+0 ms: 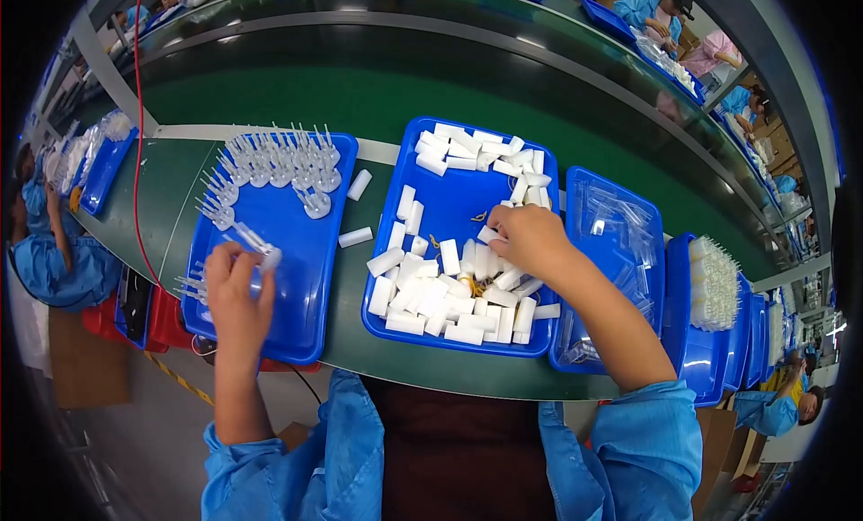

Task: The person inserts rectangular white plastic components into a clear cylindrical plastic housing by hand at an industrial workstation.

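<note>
My left hand [238, 287] is over the left blue tray [301, 310], its fingers pinching a slender clear-and-white plastic part [258, 245] that is slightly blurred. Behind it in that tray stand several clear round-based pieces with upright prongs [281, 161]. My right hand [530, 240] reaches into the middle blue tray [367, 321], which holds many short white foam-like blocks [422, 292]. The fingertips close on one white block [490, 235], partly covered by the hand. Small yellowish bits [479, 217] show among the blocks.
Two loose white blocks, one farther back [360, 185] and one nearer [355, 237], lie between the trays. Right of them, a blue tray [564, 184] holds clear plastic pieces, beside a bin of pale bristly parts [715, 283]. A red cord [137, 143] hangs at left. Other people work nearby.
</note>
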Demonstrator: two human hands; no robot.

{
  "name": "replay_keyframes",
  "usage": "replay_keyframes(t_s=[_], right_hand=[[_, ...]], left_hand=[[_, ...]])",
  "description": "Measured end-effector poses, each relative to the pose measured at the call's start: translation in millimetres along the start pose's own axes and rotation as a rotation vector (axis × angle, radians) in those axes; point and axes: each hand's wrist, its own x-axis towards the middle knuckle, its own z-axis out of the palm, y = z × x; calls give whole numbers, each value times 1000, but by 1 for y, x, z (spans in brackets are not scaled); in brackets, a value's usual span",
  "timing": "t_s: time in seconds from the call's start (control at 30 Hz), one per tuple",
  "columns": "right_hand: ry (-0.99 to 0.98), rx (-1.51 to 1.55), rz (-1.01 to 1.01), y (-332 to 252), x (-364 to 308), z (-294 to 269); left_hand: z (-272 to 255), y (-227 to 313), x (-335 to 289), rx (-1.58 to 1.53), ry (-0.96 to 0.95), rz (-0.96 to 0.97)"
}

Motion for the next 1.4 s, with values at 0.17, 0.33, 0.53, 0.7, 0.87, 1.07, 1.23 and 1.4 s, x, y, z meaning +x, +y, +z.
replay_keyframes(t_s=[0.17, 0.33, 0.53, 0.7, 0.87, 1.07, 1.23, 1.4], right_hand=[[260, -245, -318, 8, 5, 21], [395, 261, -314, 5, -16, 12], [141, 1165, -139, -5, -78, -3], [199, 1581, -90, -4, -110, 9], [239, 1678, -8, 4, -114, 21], [220, 1739, 13, 8, -115, 22], [168, 1733, -14, 16, -118, 22], [180, 1369, -118, 21, -122, 10]], left_hand=[[5, 46, -20, -882, 28, -101], [17, 92, -36, -1659, -112, -117], [27, 124, -47, -1954, -368, -7], [28, 142, -49, -1783, -572, 256], [28, 158, -48, -1693, -581, 402], [32, 165, -53, -1652, -616, 342], [35, 166, -55, -1633, -653, 324], [39, 166, -54, -1602, -677, 295]])
